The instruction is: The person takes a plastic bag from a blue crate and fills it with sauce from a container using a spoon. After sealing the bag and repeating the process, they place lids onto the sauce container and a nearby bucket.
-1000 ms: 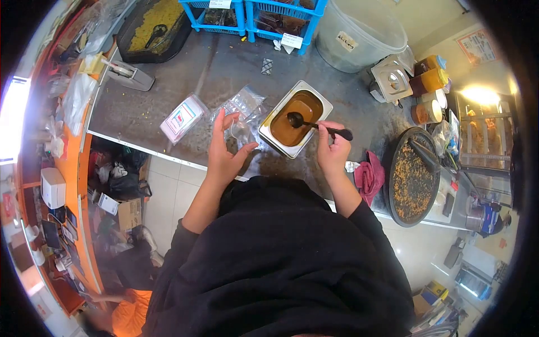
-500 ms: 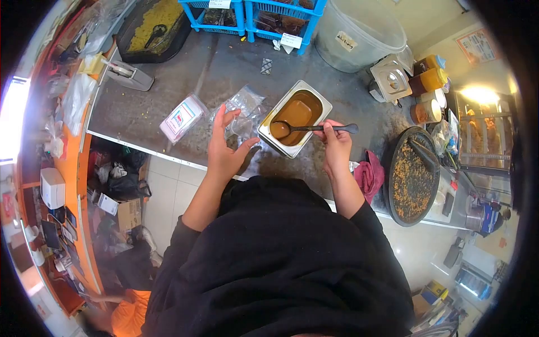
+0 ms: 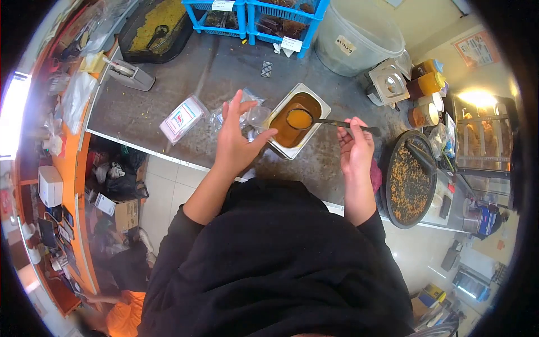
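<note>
My right hand (image 3: 356,147) grips the black handle of a ladle (image 3: 337,122) between thumb and fingers. The ladle's bowl, full of brown sauce (image 3: 300,119), is level above a rectangular metal container (image 3: 324,106) of the same sauce. To the left of that container, my left hand (image 3: 236,137) curves its thumb and fingers around a clear plastic bag (image 3: 258,116), whose rounded mouth faces the ladle. Part of the bag is hidden by the fingers. More clear plastic (image 3: 218,119) lies behind the left hand.
A pack with a printed label (image 3: 182,118) lies left. Blue baskets (image 3: 275,38), a large clear tub (image 3: 359,42) and a black tray of yellow food (image 3: 157,28) stand at the back. On the right are a round tray of crumbs (image 3: 410,185) and a cloth (image 3: 375,175).
My right hand has lifted the filled ladle out of the sauce and moved right. My left hand has shifted right with the bag, nearer the metal container.
</note>
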The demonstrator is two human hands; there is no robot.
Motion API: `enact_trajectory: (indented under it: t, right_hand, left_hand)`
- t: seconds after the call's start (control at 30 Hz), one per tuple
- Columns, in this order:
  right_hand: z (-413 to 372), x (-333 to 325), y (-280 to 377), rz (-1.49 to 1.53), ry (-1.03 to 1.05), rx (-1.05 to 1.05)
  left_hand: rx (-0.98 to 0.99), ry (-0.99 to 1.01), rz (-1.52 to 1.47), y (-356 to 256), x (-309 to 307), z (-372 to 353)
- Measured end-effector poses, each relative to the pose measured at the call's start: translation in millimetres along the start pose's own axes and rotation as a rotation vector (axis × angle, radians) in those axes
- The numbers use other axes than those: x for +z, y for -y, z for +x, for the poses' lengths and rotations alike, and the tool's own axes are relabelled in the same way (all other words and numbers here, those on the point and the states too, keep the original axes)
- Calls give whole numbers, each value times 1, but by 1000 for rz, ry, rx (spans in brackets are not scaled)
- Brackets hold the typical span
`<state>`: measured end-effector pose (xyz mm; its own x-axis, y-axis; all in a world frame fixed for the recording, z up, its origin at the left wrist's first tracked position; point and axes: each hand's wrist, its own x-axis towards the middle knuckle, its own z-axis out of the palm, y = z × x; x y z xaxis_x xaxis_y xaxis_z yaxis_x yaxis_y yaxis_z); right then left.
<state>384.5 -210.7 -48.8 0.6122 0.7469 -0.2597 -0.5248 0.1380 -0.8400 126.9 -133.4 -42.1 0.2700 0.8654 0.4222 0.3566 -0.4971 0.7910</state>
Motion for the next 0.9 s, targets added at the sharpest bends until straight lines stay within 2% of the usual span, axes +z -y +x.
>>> enact_trajectory:
  t: [0.2, 0.47, 0.57, 0.67, 0.7, 0.8, 0.9]
  right_hand:
    - [-13, 30, 39, 46, 122, -299]
    - [-28, 40, 45, -209, 305, -809]
    - [-35, 53, 44, -175, 455, -999]
    - [-40, 54, 50, -295, 673, -1111]
    - [-41, 53, 50, -359, 671, -1134]
    - [-37, 55, 42, -202, 555, -1045]
    - [-29, 49, 36, -90, 220, -657]
  left_hand:
    - [155, 53, 117, -19, 21, 17]
    - [117, 62, 6, -30, 29, 22]
    - [64, 76, -26, -30, 30, 21]
    - [33, 86, -39, -31, 29, 20]
    - [24, 90, -43, -31, 29, 20]
    - [26, 80, -49, -30, 29, 20]
    - [50, 62, -34, -29, 29, 19]
